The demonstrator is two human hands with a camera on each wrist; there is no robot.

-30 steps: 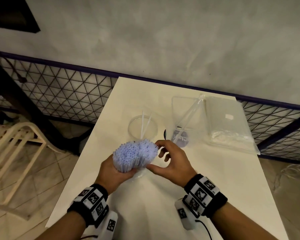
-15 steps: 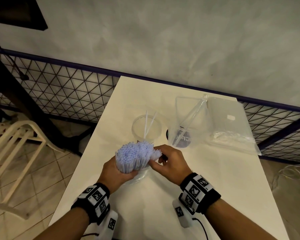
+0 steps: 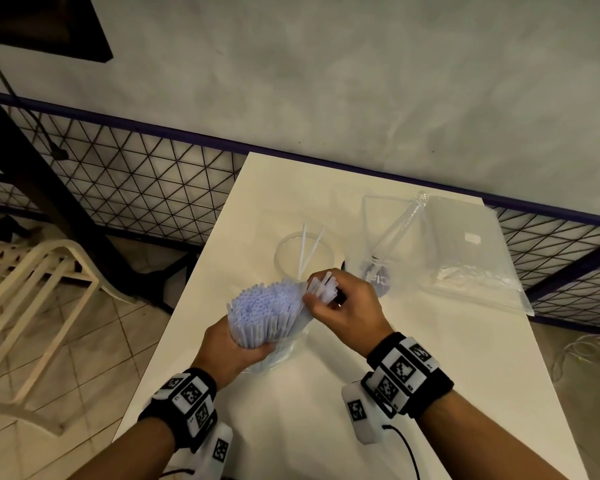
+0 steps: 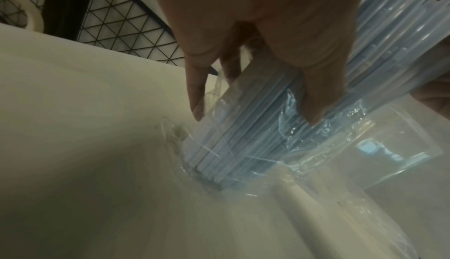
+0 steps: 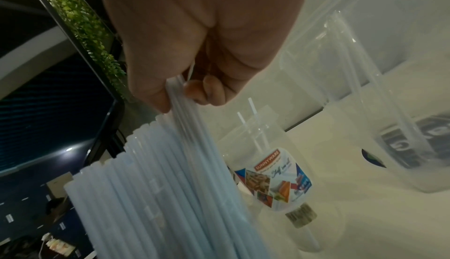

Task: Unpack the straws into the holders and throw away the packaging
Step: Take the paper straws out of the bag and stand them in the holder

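At a long cream-white table set against a grey plastered wall and a black wire-mesh fence, the left hand clasps a thick bundle of pale blue plastic straws, its foot standing on the tabletop in what looks like crinkled clear wrap. The right hand pinches a few straws at the bundle's top. Just behind stand a round clear plastic holder holding two straws and a square clear holder.
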